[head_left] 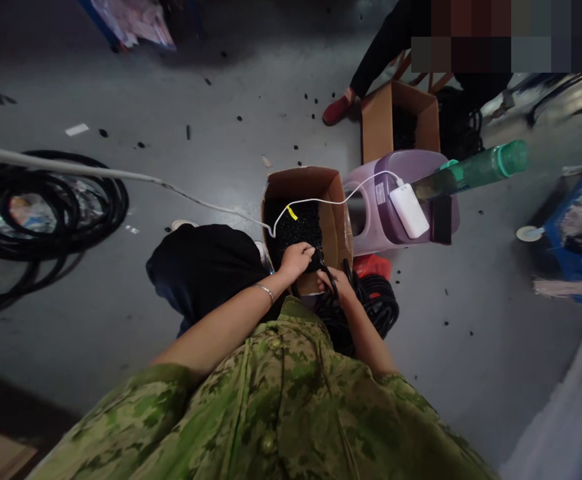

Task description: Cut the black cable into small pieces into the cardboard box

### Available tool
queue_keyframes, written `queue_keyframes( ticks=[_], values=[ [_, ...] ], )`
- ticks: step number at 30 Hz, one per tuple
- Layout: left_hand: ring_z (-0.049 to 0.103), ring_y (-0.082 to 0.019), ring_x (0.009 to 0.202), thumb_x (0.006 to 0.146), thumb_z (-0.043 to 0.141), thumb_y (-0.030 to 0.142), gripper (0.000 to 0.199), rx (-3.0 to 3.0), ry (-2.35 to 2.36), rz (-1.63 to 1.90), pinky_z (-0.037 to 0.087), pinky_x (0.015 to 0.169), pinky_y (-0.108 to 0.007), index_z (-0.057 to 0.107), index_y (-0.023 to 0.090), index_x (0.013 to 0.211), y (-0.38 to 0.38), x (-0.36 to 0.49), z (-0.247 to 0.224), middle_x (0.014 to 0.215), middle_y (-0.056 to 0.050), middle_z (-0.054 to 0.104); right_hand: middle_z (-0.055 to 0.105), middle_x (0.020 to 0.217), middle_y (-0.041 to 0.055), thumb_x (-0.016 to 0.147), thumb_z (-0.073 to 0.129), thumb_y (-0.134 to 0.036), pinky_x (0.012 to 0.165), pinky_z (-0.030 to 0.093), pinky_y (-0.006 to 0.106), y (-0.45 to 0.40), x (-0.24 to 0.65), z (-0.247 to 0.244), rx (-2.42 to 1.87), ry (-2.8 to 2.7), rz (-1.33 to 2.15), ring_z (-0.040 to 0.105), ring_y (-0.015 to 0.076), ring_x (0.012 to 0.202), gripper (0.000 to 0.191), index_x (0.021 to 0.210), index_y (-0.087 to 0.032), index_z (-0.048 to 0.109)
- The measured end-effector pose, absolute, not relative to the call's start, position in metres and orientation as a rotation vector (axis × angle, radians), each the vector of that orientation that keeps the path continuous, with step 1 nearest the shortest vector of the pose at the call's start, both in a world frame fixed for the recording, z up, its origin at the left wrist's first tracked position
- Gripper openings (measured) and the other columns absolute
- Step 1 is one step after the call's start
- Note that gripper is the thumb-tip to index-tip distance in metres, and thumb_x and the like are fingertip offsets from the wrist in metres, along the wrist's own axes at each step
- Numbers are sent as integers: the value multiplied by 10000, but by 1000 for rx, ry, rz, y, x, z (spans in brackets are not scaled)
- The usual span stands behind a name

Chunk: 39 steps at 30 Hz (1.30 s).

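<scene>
The person's right hand [343, 283] is gripping a black loop [331, 279] — hose or tool handle, one cannot tell — which is slanting forward-left toward the left hand [297, 259]. That hand is closing on something hidden, nearer the black pieces [298, 230] filling a cardboard box [338, 227], which is standing on grey floor [211, 153] beside a purple stool [393, 165].

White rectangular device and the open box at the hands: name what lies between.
Head view: part of the purple stool, crossed by the white cable.
</scene>
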<state>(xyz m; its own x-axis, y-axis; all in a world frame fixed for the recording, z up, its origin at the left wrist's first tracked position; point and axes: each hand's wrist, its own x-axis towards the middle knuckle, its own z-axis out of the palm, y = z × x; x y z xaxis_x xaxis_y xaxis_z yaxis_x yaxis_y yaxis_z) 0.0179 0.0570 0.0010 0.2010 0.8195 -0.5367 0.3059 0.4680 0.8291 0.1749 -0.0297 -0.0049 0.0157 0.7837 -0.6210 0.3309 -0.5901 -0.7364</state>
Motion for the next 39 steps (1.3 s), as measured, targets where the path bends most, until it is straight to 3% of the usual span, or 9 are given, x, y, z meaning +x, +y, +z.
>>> queue_keyframes(
  ticks=[5, 10, 18, 26, 32, 39],
  values=[
    [510, -152, 622, 814, 560, 193, 192, 1181, 1346, 431, 346, 623, -259, 672, 165, 660, 58, 17, 1, 595, -15, 603, 680, 785, 29, 812, 557, -636, 672, 482, 273, -26, 173, -8, -1957, -1228, 1535, 648, 175, 713, 491, 980, -191, 680],
    [507, -158, 629, 807, 558, 224, 206, 1107, 1327, 433, 347, 629, -260, 663, 171, 638, 56, 17, 0, 598, -18, 596, 696, 994, 59, 846, 558, -588, 890, 470, 346, -25, 172, -9, -2002, -1426, 1354, 630, 229, 966, 463, 1086, -213, 684],
    [332, -79, 433, 827, 575, 289, 265, 724, 1235, 360, 244, 463, -229, 530, 169, 595, 56, 18, 11, 503, 33, 441, 667, 1132, 100, 821, 575, -591, 977, 437, 377, -26, 173, -10, -1979, -1438, 1342, 602, 255, 1080, 518, 1138, -192, 671],
    [273, -49, 396, 818, 634, 383, 330, 617, 1141, 334, 189, 418, -212, 523, 157, 605, 57, 15, 14, 478, 38, 417, 680, 862, 34, 838, 515, -615, 815, 477, 301, -28, 172, 2, -1895, -1385, 1441, 625, 199, 864, 517, 1077, -190, 686],
    [270, -53, 401, 841, 604, 325, 303, 577, 1164, 326, 193, 427, -219, 520, 155, 605, 60, 12, 13, 479, 38, 404, 555, 543, 10, 851, 470, -672, 573, 389, 241, -36, 164, 0, -2046, -1551, 1226, 527, 152, 573, 538, 691, -185, 634],
    [273, -61, 406, 857, 573, 290, 284, 590, 1173, 326, 220, 445, -236, 515, 160, 611, 58, 13, 8, 493, 35, 416, 525, 503, 15, 878, 426, -662, 549, 329, 240, -48, 154, -6, -2171, -1722, 915, 458, 126, 515, 564, 572, -204, 548]
  ],
)
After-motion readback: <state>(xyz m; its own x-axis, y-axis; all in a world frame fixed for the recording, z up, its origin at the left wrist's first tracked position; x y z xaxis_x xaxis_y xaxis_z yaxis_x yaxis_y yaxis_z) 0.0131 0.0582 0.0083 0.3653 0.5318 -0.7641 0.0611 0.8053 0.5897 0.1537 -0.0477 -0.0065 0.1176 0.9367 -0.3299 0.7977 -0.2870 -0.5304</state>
